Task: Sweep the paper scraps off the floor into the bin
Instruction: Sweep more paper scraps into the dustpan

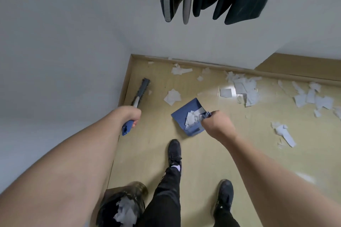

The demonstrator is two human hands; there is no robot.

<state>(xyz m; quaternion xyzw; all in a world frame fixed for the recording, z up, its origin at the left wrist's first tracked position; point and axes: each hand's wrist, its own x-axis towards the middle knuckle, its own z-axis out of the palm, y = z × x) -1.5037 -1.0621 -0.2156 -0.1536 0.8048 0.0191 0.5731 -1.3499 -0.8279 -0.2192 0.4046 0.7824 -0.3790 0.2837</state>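
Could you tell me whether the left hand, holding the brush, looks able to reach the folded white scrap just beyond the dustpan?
Probably yes. The left hand grips the blue-handled brush, and bare floor lies between its grey bristle head and the folded white paper scrap; the blue plastic dustpan sits off to the side.

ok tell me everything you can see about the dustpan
The dustpan is blue and looks like plastic, with a flat scoop and a toothed comb edge near the handle. The right hand grips it by the handle, above the floor it seems. A few white paper scraps lie in it, near the handle end.
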